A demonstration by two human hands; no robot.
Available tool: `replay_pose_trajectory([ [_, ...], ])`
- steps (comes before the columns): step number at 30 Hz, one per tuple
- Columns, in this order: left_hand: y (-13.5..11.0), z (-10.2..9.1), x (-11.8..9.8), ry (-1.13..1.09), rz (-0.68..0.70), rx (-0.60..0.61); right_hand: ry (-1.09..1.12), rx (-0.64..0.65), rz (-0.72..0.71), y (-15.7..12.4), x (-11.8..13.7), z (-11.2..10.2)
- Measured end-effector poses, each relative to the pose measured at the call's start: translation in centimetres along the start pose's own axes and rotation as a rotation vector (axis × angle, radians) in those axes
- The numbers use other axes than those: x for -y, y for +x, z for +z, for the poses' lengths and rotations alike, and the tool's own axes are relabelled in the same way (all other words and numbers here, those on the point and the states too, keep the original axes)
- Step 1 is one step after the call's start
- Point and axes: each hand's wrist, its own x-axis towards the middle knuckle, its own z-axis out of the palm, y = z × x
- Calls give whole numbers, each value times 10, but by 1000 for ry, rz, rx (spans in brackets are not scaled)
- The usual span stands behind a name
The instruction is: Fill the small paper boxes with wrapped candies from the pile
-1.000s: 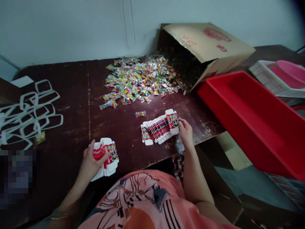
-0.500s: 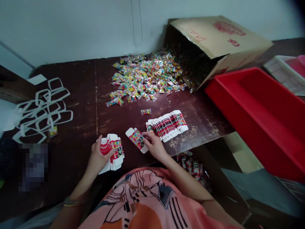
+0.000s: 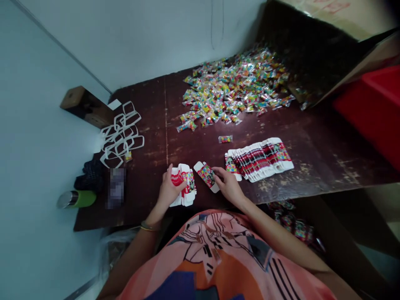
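Note:
My left hand [image 3: 168, 191] is closed around a bundle of flattened small candy boxes [image 3: 189, 188], red and white with colourful print, near the table's front edge. In my right hand [image 3: 230, 187] one single candy box [image 3: 205, 174] is pinched at its right side; it lies tilted, with white flaps at both ends. Just right of that hand, a fanned row of similar boxes [image 3: 259, 161] rests on the table. A lone wrapped candy packet [image 3: 225, 139] sits behind the hands. Farther back spreads a large heap of wrapped candies [image 3: 234, 87].
Dark brown table [image 3: 146, 175] against the wall. An open cardboard carton [image 3: 353, 18] and a red bin [image 3: 375, 112] stand right. On the left are white loops [image 3: 125, 143], a brown box [image 3: 87, 106] and a green bottle [image 3: 84, 198]. Filled packs [image 3: 300, 229] lie below the front edge.
My view has swung left, so everything sits farther right in the picture and the green bottle shows. Both hands keep their hold on the boxes, with little visible movement.

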Motion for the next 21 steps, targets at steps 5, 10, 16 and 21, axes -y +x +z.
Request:
replay_pose_trajectory([
  [5,3,-2,2,-48,32,19,63,-2,9,3,-5,-2],
  [10,-8,-3,-11,91,-6,-62,81,-10,20,2,-9,-3],
  [16,-17,-5,-27,306,74,-58,70,-13,27,2,-6,-7],
  [21,-4,-14,-28,321,396,245,85,-28,34,4,4,-20],
])
